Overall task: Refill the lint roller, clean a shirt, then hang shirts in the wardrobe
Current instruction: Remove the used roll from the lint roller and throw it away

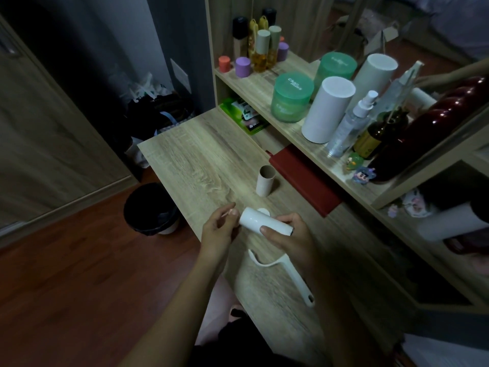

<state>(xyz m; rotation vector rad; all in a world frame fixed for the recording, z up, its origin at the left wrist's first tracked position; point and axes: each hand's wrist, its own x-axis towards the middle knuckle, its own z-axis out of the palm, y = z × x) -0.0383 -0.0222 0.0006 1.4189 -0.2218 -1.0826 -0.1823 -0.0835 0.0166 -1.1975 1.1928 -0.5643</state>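
Observation:
My right hand grips a white lint roll refill around its right end, above the wooden desk. Just off the roll's left end, my left hand has its fingers curled, fingertips close to the roll's edge; whether they touch it I cannot tell. The white lint roller handle lies on the desk below my hands, its roller frame bare. An empty brown cardboard core stands upright on the desk beyond the roll. No shirt is in view.
A dark red notebook lies at the desk's right. The shelf holds green jars, white cylinders, spray bottles and small figures. A black-lined bin stands on the floor left of the desk. A wardrobe door is at far left.

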